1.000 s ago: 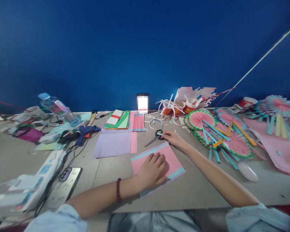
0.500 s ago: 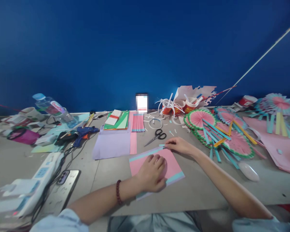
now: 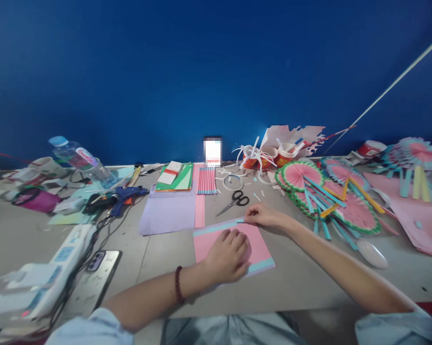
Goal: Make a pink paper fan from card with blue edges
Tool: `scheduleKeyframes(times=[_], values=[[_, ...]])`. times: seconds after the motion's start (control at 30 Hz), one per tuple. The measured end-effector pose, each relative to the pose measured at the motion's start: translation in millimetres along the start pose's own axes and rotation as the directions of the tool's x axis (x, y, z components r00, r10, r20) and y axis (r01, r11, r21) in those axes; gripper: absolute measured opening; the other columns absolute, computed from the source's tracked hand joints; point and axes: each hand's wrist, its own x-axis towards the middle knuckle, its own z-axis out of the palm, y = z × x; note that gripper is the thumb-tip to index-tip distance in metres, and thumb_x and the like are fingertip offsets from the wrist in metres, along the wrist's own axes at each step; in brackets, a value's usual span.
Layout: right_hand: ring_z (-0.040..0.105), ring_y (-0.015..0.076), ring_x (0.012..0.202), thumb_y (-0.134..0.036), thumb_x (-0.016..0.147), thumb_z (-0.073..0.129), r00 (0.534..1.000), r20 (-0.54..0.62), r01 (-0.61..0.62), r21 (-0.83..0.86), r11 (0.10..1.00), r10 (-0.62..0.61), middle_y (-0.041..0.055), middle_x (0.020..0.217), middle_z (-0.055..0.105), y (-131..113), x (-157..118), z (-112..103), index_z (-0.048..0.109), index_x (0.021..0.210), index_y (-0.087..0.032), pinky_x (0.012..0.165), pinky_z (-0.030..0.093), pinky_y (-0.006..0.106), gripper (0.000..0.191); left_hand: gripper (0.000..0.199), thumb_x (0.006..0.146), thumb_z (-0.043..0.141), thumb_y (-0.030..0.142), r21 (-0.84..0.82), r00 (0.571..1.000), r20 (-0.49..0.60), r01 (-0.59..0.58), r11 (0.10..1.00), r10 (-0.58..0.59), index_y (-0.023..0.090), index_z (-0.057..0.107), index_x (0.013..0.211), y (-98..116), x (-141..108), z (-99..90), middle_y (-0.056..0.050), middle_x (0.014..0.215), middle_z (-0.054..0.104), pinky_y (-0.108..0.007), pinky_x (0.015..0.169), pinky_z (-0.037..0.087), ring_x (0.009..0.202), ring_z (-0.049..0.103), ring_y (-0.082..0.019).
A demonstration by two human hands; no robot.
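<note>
A pink paper sheet (image 3: 208, 247) with light-blue bands along its top and bottom edges lies on the table in front of me. My left hand (image 3: 227, 256) rests on its middle, palm down, fingers spread slightly and a little bent. At the top right edge, my right hand (image 3: 261, 215) pinches the end of a narrow blue paper strip (image 3: 240, 221) against the sheet; its fingertips are partly hidden. Just beyond the sheet lie black-handled scissors (image 3: 234, 201), apart from both hands.
Purple paper (image 3: 167, 211), green paper (image 3: 183, 179) and pink-blue striped sticks (image 3: 207, 181) lie at the back. Several folded paper fans (image 3: 300, 176) spread on the right. A glue gun (image 3: 124, 194), power strip (image 3: 63, 268), phone (image 3: 99, 275) and tilted bottle (image 3: 79, 158) are on the left.
The blue strip at my right fingertips stood slightly above the sheet's top edge and now lies down along it. My left hand has stayed on the sheet.
</note>
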Motion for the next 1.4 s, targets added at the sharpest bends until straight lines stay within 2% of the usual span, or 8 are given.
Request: scheduleKeyframes(times=[0.27, 0.47, 0.63, 0.97, 1.13, 1.4], values=[[0.038, 0.0078, 0.048, -0.039, 0.062, 0.066, 0.994, 0.093, -0.053, -0.068, 0.996, 0.059, -0.0032, 0.051, 0.049, 0.2, 9.2, -4.5, 0.059, 0.059, -0.015, 0.047, 0.027, 0.023, 0.026, 0.049, 0.085, 0.046, 0.044, -0.016, 0.999, -0.023, 0.033, 0.999, -0.034, 0.012, 0.048, 0.122, 1.7, -1.3, 3.8, -0.015, 0.116, 0.054, -0.046, 0.092, 0.038, 0.105, 0.046, -0.031], [0.04, 0.008, 0.049, -0.044, 0.061, 0.069, 0.99, 0.127, -0.052, -0.037, 0.998, 0.057, -0.0026, 0.054, 0.051, 0.8, 12.2, -5.8, 0.059, 0.063, -0.015, 0.046, 0.028, 0.022, 0.031, 0.053, 0.081, 0.049, 0.046, -0.038, 0.994, -0.021, 0.105, 0.994, -0.106, 0.01, 0.048, 0.119, 3.5, -2.4, 3.8, -0.017, 0.116, 0.052, -0.046, 0.091, 0.038, 0.106, 0.046, -0.033], [0.039, 0.0081, 0.048, -0.048, 0.062, 0.069, 0.985, 0.168, -0.04, 0.032, 0.999, 0.034, -0.0032, 0.054, 0.05, -1.3, 9.4, -7.5, 0.058, 0.064, -0.016, 0.045, 0.028, 0.022, 0.034, 0.052, 0.082, 0.048, 0.045, -0.055, 0.994, -0.004, 0.113, 0.992, -0.113, 0.011, 0.047, 0.121, 3.7, -2.5, 2.4, -0.018, 0.118, 0.052, -0.048, 0.092, 0.038, 0.108, 0.046, -0.033], [0.04, 0.0091, 0.049, -0.037, 0.064, 0.067, 0.988, 0.14, -0.049, -0.08, 0.996, 0.06, -0.0021, 0.052, 0.051, -3.5, 13.0, -5.0, 0.06, 0.059, -0.015, 0.047, 0.029, 0.023, 0.023, 0.054, 0.077, 0.053, 0.045, -0.09, 0.983, -0.093, 0.15, 0.985, -0.158, 0.006, 0.051, 0.115, 3.7, -5.7, 13.8, -0.025, 0.124, 0.049, -0.051, 0.096, 0.04, 0.118, 0.045, -0.038], [0.04, 0.0089, 0.048, -0.034, 0.064, 0.065, 0.99, 0.121, -0.053, -0.11, 0.993, 0.067, -0.0026, 0.051, 0.05, -0.9, 14.3, -3.9, 0.061, 0.06, -0.015, 0.047, 0.029, 0.023, 0.02, 0.058, 0.078, 0.053, 0.047, -0.064, 0.982, -0.069, 0.173, 0.983, -0.177, 0.005, 0.049, 0.118, 4.1, -6.8, 15.8, -0.028, 0.134, 0.043, -0.053, 0.097, 0.039, 0.123, 0.042, -0.04], [0.041, 0.0092, 0.047, -0.03, 0.064, 0.064, 0.993, 0.085, -0.075, -0.139, 0.987, 0.088, -0.0026, 0.049, 0.051, -0.7, 15.2, -1.6, 0.061, 0.058, -0.016, 0.046, 0.03, 0.023, 0.016, 0.063, 0.08, 0.051, 0.049, -0.067, 0.984, -0.004, 0.176, 0.982, -0.177, 0.005, 0.046, 0.124, 2.9, -5.8, 13.4, -0.025, 0.141, 0.04, -0.05, 0.1, 0.036, 0.125, 0.041, -0.039]])
